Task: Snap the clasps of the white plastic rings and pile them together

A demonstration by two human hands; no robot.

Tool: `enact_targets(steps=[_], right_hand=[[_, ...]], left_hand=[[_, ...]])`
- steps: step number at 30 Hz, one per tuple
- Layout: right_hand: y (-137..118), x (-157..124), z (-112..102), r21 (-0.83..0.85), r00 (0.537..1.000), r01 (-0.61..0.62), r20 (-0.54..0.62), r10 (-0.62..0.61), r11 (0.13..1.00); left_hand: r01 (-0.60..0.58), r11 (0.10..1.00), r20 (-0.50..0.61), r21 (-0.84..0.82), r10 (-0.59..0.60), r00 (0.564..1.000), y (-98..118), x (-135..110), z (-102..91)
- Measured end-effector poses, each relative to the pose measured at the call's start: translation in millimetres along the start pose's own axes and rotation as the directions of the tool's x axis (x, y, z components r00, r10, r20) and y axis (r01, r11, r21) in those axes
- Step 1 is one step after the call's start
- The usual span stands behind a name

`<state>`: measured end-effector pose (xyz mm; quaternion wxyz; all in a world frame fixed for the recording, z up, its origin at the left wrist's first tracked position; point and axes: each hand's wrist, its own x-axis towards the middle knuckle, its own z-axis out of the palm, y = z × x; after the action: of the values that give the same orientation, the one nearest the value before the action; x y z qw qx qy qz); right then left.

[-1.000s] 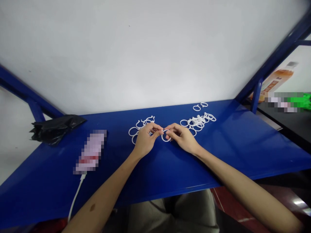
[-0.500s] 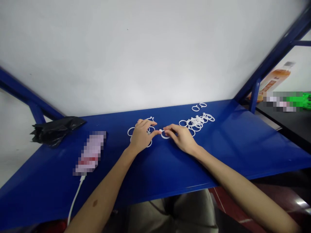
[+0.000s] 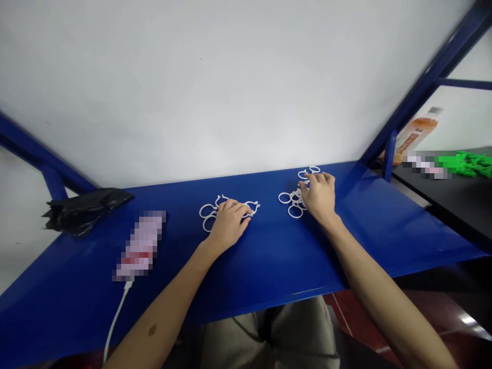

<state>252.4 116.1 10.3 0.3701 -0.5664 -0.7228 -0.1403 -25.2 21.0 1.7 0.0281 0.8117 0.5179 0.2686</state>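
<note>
White rings (image 3: 295,197) lie beneath both our hands, in two loose groups on the blue tabletop (image 3: 261,266). Our left hand (image 3: 230,220) rests palm down over the left group, fingers slightly bent and close together, their tips at a ring near the group's right end; we cannot tell whether they pinch it or only touch it. Our right hand (image 3: 320,197) reaches down over the right group with thumb and fingers bent, and since we see only its back, we cannot tell whether it has hold of anything.

Each ring is a thin, round band, and several show a small knob or eyelet on the rim. On the right they overlap in a tangle, with two more lying farther back, just beyond our fingers. What stands in the way is ourselves — each hand hides part of the group below it.

Farther left we see a pixelated, pale purple object (image 3: 140,246) with a white cable (image 3: 115,320) at its near end, and behind it a crumpled black plastic bag (image 3: 88,210). A white wall (image 3: 230,102) rises behind the tabletop. Past the blue frame (image 3: 390,156) on our right, an orange-coloured bottle (image 3: 413,136) and something green (image 3: 474,164) — partly pixelated — stand on a dark surface (image 3: 442,192).
</note>
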Motion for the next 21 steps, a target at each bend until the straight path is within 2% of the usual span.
enact_targets(steps=[2,3,4,5,7,8,9,11,16,21], right_hand=[[-18,-4,-5,0.089,0.997,0.075,0.001,-0.076,0.993],[-28,-6,-9,0.166,0.988,0.136,0.057,-0.147,0.977],[-38,-9,-11,0.265,0.956,0.207,0.149,-0.252,0.942],[-47,-12,-13,0.368,0.894,0.271,0.246,-0.374,0.889],[-62,-18,-14,0.505,0.742,0.354,0.361,-0.565,0.787],[-66,-21,-13,0.531,0.689,0.378,0.385,-0.614,0.758],[-69,-24,-11,0.534,0.664,0.394,0.396,-0.633,0.748],[-69,-27,-6,0.514,0.665,0.401,0.405,-0.627,0.758],[-60,-24,-3,0.485,0.704,0.392,0.388,-0.594,0.781],[-60,-21,-10,0.495,0.7,0.416,0.361,-0.616,0.763]], left_hand=[[-0.032,0.999,0.011,-0.041,0.032,0.999,6,-2,1.3],[-0.046,0.998,0.013,-0.053,0.046,0.999,9,-2,2.0],[-0.061,0.996,0.012,-0.059,0.061,0.998,11,-3,2.5],[-0.076,0.995,0.011,-0.058,0.077,0.997,13,-3,2.8],[-0.096,0.995,-0.002,-0.037,0.096,0.995,15,-3,2.4],[-0.099,0.995,-0.013,-0.02,0.099,0.995,15,-2,1.7],[-0.096,0.995,-0.027,0.0,0.096,0.995,16,-2,1.0],[-0.068,0.997,-0.053,0.045,0.071,0.996,15,-1,-0.6],[0.036,0.987,-0.078,0.16,-0.023,0.997,15,-3,-2.2],[0.07,0.992,-0.109,0.104,-0.058,0.992,19,-4,-0.7]])
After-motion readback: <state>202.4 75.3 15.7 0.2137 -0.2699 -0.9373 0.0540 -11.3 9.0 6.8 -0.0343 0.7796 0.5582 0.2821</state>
